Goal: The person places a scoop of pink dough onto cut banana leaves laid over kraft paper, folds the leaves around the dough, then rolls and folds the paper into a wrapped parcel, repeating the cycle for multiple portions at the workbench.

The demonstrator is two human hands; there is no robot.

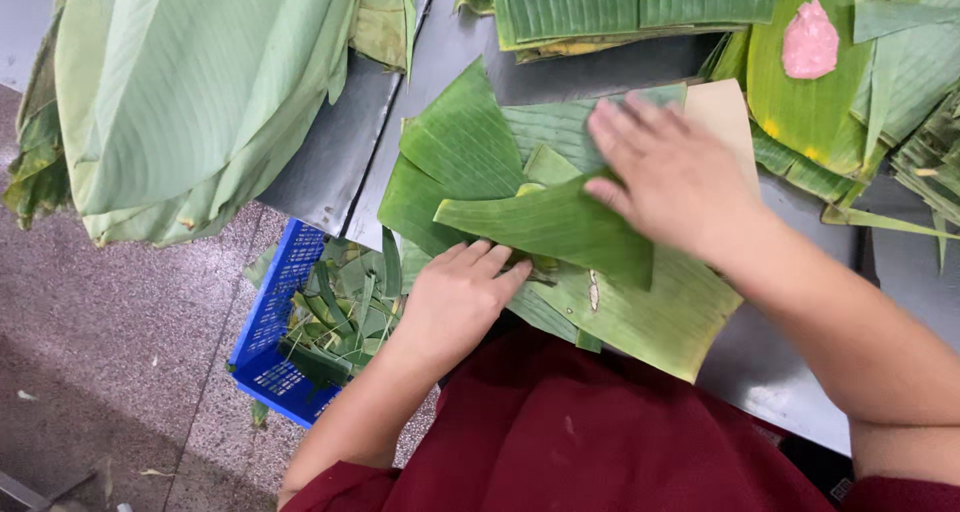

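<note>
1. A folded banana-leaf strip (545,227) is being pressed flat on top of a loose stack of cut leaves (640,317) at the near edge of the grey bench (330,162); the step in hand appears to be folding or layering the leaf pieces.
2. The right hand (670,172) is laid open and flat, fingers spread, on the far end of the strip; nothing is gripped by it.
3. The left hand (455,297) is held with fingers curled lightly down onto the near edge of the strip; whether a leaf edge is pinched underneath cannot be told.
4. The next move is judged to call for the fold being kept pinned by one hand while the other is freed, since the leaf looks springy.
5. Beyond the strip, more leaf piles (630,7) are stacked, and a pink lump (810,42) is set on a leaf to its far right.
6. Left of the strip, a large leaf bundle (190,92) is lying; below it, a blue crate (270,342) of trimmings is standing on the floor.
</note>
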